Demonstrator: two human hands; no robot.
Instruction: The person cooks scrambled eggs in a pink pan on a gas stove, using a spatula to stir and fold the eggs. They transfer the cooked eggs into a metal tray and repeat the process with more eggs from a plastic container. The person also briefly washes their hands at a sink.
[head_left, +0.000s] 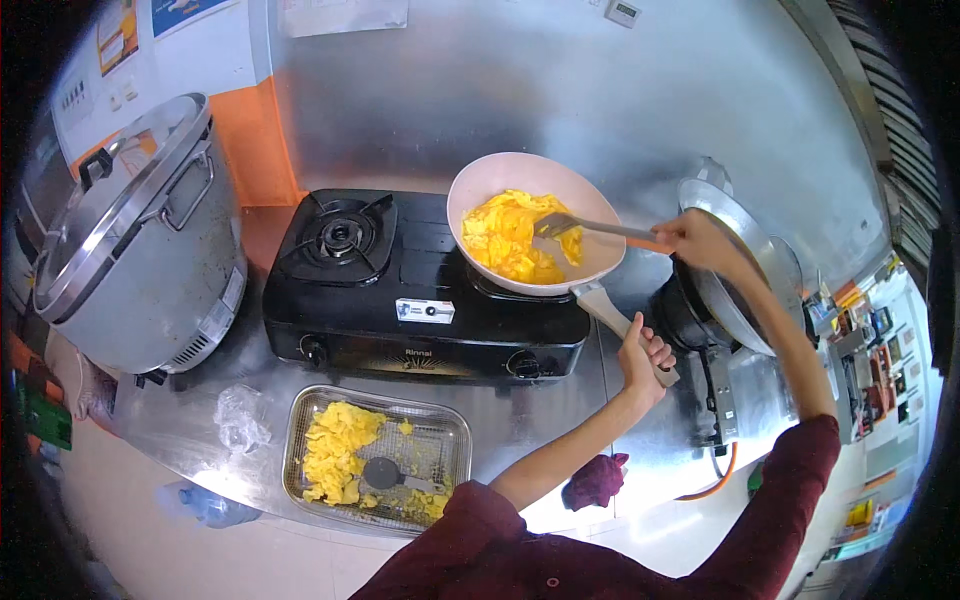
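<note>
My left hand grips the beige handle of a pale pink frying pan, tilted over the right burner of a black Rinnai gas stove. In my right hand is a spatula with a grey-brown head. Its head touches the yellow scrambled egg lying in the pan. Nearer my body, a wire-mesh-lined metal tray carries more scrambled egg on its left side. A dark round utensil with a grey handle also lies in the tray.
A large lidded rice cooker stands left of the stove. Crumpled clear plastic lies left of the tray. A maroon cloth rests at the counter's front edge. At right, a metal wok sits over another burner with an orange hose.
</note>
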